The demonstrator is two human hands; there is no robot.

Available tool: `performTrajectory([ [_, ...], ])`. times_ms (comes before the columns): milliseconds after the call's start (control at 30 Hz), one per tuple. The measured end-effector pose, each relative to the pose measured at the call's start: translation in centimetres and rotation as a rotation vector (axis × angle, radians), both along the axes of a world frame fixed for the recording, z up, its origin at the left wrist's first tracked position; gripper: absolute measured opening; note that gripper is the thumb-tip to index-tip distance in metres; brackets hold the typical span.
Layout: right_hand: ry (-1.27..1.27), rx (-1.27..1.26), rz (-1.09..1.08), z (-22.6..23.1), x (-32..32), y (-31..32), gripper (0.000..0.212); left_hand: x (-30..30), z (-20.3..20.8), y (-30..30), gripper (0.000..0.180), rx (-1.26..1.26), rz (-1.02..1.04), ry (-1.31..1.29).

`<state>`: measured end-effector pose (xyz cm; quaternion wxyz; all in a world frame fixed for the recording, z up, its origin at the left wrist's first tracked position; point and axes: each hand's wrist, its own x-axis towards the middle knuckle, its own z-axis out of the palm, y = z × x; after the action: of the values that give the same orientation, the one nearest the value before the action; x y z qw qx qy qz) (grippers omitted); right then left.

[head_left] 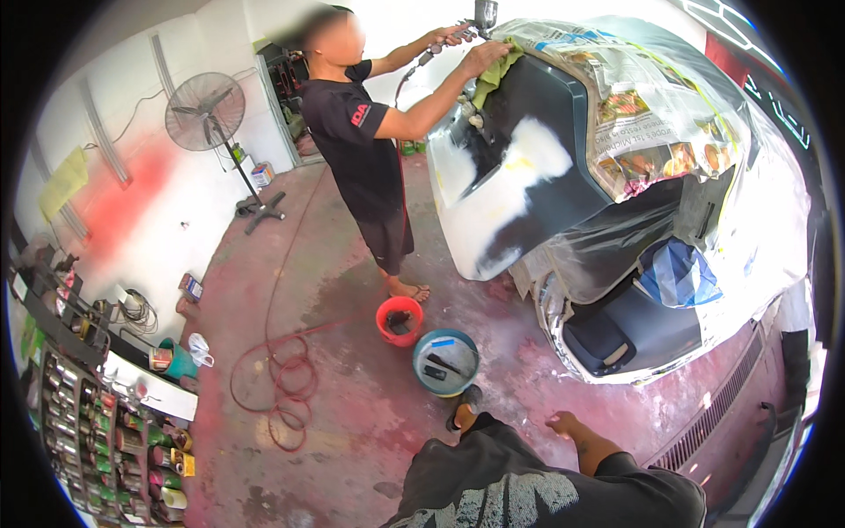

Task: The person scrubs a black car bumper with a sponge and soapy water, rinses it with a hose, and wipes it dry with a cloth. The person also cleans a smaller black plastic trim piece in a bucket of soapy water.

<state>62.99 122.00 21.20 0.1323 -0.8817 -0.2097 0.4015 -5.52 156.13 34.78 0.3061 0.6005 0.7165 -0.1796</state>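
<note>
Water or some other pale liquid lies in the blue-grey basin [477, 374], which sits on the floor [352, 422] just ahead of your foot [468, 408]. Inside the basin you have a blue strip [443, 343], a long dark piece [449, 365] and a dark block [434, 372]. Your right hand [560, 424] hangs low past your dark shirt [510, 493], over to the right of the basin and apart from it; its fingers look loose and slightly parted, and nothing shows in them. Your left hand is out of sight, so I cannot tell how it stands. Touching or almost touching the basin on its far left side is a red bucket [379, 327] with something dark [398, 322] in it.

Ahead of you, a co-worker in dark clothes [356, 145] stands at a car panel [537, 150] patched in white and dark grey. The co-worker's near hand [484, 60] holds a green cloth [498, 75] at the panel's upper edge, while the far hand [453, 35] grips a spray gun [480, 28] with a cup on top. Newspaper [660, 123] and clear plastic sheeting [616, 246] cover the car beyond the panel. To your left, a red hose [290, 387] loops on the floor, a fan [207, 110] stands near the wall [141, 176], and cans [106, 440] crowd the shelves.
</note>
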Motion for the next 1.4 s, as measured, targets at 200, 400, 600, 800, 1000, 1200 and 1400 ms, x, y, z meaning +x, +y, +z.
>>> performTrajectory([
  [200,-0.187,0.061,0.272,0.3,10.4,-3.1,0.071,-2.9,-6.3,-2.9,0.087,0.115,0.044,-0.055],
  [400,-0.125,0.261,0.204,12.1,8.4,10.4,0.06,6.8,1.3,-0.2,0.076,0.359,0.335,0.036],
  [600,0.007,0.263,0.436,8.4,13.7,20.2,0.057,13.8,-5.3,0.4,0.071,0.529,0.891,-0.844],
  [800,0.272,0.146,0.585,5.0,17.7,24.3,0.053,30.7,-0.8,9.3,0.046,0.43,1.065,-1.408],
  [1000,0.118,0.187,0.635,-5.0,21.4,35.8,0.053,42.0,-12.5,21.3,0.017,0.682,1.172,-1.417],
  [1200,0.133,0.654,0.555,-17.3,17.9,47.3,0.057,50.3,-23.0,31.2,0.042,0.551,0.83,-0.793],
  [1400,-0.129,0.886,1.113,-27.5,8.2,46.1,0.064,53.4,-37.9,34.4,0.078,0.562,0.175,-0.374],
])
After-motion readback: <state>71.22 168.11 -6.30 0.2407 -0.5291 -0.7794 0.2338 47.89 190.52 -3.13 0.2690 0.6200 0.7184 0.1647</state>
